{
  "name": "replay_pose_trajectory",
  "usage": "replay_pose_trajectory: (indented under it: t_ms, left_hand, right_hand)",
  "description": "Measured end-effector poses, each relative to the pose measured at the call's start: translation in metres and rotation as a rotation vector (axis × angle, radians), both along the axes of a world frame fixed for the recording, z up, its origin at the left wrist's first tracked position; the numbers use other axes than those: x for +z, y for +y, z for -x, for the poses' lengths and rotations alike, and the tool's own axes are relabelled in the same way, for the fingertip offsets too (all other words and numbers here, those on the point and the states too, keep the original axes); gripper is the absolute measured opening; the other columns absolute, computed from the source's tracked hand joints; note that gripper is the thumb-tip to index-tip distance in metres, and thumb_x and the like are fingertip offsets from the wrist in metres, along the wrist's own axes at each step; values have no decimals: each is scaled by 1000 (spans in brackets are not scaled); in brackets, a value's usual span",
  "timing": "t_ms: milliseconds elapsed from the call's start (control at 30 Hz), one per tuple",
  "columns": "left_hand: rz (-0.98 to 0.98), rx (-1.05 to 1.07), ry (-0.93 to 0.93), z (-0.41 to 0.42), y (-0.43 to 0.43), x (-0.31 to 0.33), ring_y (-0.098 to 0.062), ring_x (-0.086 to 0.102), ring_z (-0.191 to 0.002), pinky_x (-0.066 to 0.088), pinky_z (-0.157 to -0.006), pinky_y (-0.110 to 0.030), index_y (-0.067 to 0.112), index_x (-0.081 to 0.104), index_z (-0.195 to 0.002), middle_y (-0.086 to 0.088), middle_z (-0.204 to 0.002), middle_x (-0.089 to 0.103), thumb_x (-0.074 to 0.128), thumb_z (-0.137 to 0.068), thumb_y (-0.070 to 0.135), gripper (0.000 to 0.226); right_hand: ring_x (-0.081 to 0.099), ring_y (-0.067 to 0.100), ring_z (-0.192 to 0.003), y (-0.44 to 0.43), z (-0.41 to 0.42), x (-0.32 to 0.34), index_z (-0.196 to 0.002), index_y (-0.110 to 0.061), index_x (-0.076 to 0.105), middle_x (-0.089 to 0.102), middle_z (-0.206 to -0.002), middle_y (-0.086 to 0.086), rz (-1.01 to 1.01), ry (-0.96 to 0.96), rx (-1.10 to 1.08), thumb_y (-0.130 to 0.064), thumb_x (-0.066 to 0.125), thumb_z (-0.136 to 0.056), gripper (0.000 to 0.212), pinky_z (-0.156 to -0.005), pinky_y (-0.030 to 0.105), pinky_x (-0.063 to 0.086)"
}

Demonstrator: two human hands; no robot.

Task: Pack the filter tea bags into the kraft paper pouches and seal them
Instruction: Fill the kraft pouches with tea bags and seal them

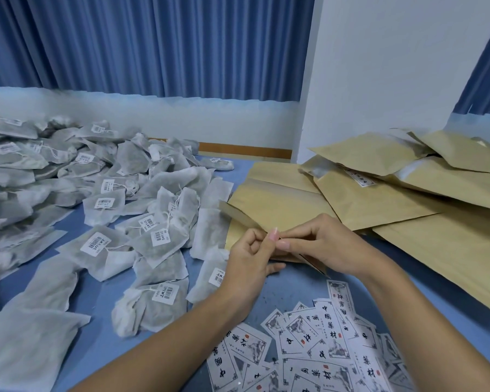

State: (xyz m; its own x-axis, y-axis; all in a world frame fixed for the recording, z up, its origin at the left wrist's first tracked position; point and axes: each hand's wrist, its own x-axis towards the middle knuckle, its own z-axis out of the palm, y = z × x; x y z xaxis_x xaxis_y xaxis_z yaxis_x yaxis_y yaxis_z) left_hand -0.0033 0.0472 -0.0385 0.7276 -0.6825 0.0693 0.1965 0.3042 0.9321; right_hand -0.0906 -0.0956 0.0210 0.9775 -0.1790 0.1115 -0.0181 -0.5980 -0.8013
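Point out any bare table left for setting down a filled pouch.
Bare table shows between the tea bags and the left forearm, and in a narrow strip between the right forearm and the pouch stack. The tea bag side and the labels are crowded.

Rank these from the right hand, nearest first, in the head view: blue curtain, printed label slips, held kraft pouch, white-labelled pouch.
1. held kraft pouch: in the right hand grip.
2. printed label slips: just in front, near edge.
3. white-labelled pouch: behind, right stack.
4. blue curtain: far back.
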Motion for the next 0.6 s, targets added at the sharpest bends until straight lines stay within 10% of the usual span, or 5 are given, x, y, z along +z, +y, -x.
replay_pose_trajectory:
  t_ms: [133,333,433,600]
  left_hand:
    - [-13,1,-49,-2,-2,-4,-27,72,-98,53,-67,-27,11,54,-88,-18,-97,75,66,-93,38,29]
    - [-28,21,-53,-4,-3,-8,-17,68,-82,53,-59,-24,6,61,-101,-11,-95,75,60,-100,15,9]
    - [-63,41,-41,-5,-4,-8,-18,66,-75,51,-57,-26,7,60,-94,-10,-86,73,57,-101,10,8]
    - [-146,113,-36,-8,-6,-4,-40,62,-76,45,-55,-34,-4,57,-95,-22,-84,73,46,-104,10,20]
  right_hand:
    - [58,36,-120,-5,-1,-7,-106,-30,79,66,-114,29,-99,-26,15,-54,71,-85,33,-102,66,40]
    - [65,10,-101,-7,0,-8,-107,-20,79,77,-104,3,-118,-14,-25,-33,68,-93,22,-98,46,50]
    - [62,19,-72,0,-5,-8,-93,-23,78,73,-78,2,274,-7,-66,-33,60,-95,20,-76,44,55]
    - [59,28,-76,19,-11,-5,-81,-25,67,64,-73,1,732,51,-254,-36,54,-95,21,-67,39,51]
